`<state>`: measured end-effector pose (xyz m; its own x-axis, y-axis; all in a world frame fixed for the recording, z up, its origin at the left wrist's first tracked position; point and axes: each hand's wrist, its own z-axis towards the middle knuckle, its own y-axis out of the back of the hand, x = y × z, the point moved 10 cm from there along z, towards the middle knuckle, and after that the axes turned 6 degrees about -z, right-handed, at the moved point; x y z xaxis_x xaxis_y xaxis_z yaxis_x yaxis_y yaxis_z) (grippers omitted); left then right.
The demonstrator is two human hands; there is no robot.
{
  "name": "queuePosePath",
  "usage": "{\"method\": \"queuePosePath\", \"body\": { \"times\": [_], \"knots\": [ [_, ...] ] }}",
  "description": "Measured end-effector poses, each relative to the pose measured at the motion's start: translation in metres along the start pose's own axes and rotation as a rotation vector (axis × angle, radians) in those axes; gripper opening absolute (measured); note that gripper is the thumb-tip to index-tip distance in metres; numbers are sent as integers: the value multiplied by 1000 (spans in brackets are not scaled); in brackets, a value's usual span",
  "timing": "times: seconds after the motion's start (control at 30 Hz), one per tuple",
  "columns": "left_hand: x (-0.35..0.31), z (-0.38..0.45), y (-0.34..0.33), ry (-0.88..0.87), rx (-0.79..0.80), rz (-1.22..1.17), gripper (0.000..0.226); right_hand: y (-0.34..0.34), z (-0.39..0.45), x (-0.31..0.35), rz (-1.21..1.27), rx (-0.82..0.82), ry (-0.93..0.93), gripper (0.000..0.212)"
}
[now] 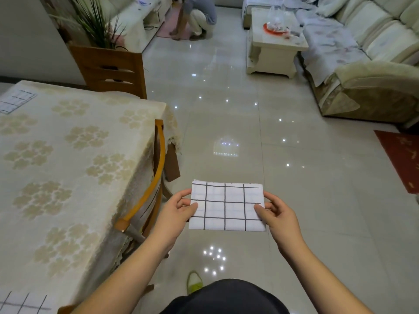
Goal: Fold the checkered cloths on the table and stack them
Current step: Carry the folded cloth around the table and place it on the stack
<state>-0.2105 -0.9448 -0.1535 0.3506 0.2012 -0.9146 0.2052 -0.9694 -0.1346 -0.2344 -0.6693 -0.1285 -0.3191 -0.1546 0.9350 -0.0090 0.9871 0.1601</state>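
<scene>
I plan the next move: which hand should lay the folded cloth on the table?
Left, probably. The table lies on the left hand's side; the right hand would cross over. Both hold the cloth.

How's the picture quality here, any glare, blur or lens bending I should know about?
Head view: ceiling lights throw bright glare spots across the glossy floor; wide-angle distortion bows the table and sofa near the edges; the folded checkered cloth, pinched by the left hand and right hand, is sharp; the crouching person far off is soft.
</scene>
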Motion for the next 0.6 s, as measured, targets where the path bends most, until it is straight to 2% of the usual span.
{"method": "queuePosePath", "body": {
  "times": [0.27,0.6],
  "knots": [
    [-29,75,1,-12,-33,-15,39,-13,74,28,37,-21,6,36],
    [-64,191,-50,2,-90,59,39,7,214,49,91,24,-37,36]
  ]
}}
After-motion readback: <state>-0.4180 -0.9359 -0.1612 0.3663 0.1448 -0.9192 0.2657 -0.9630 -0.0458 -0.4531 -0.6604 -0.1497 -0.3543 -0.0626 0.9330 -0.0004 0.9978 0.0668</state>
